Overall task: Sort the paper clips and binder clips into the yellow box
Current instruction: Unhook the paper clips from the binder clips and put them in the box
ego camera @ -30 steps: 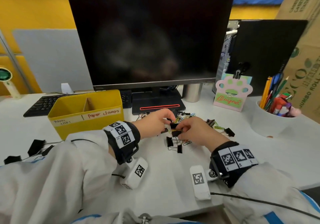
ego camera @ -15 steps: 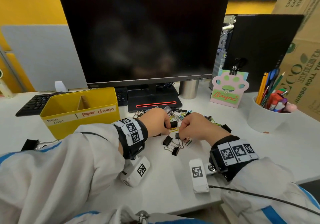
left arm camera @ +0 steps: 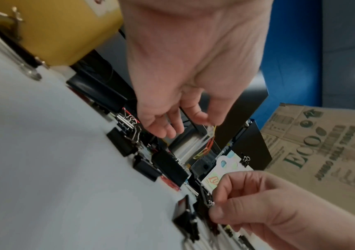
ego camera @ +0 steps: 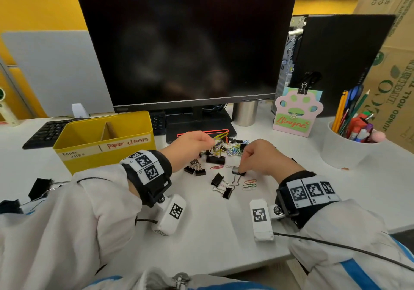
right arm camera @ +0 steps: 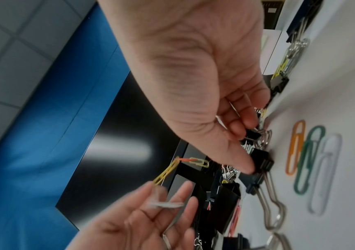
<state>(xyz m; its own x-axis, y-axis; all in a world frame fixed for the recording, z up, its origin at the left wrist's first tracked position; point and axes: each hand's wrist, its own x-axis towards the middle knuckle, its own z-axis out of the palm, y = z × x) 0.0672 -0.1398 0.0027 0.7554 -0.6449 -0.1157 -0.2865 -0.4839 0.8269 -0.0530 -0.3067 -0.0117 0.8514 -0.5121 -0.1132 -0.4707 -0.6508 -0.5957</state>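
The yellow box (ego camera: 103, 153), split by a divider, stands left of my hands, labelled "paper clips" and "paper clamps". My left hand (ego camera: 210, 143) pinches a chain of yellow and orange paper clips (ego camera: 220, 136) lifted above the mixed clip pile (ego camera: 226, 149); in the right wrist view the same chain (right arm camera: 185, 163) hangs from the left hand's fingers (right arm camera: 159, 194). My right hand (ego camera: 242, 170) pinches a small black binder clip (ego camera: 237, 171) lying on the desk, also seen as the binder clip (right arm camera: 262, 162). Orange, green and white paper clips (right arm camera: 309, 160) lie beside it.
Loose black binder clips (ego camera: 220, 185) lie in front of the pile, with more binder clips (ego camera: 40, 187) by my left sleeve. The monitor (ego camera: 183, 43) and its stand (ego camera: 199, 124) are behind the pile. A white pen cup (ego camera: 349, 146) stands right, a keyboard (ego camera: 47, 130) behind the box.
My hands have drawn apart. The left hand has risen from the pile with the paper clip chain. The right hand has come down and nearer, onto the small binder clip.
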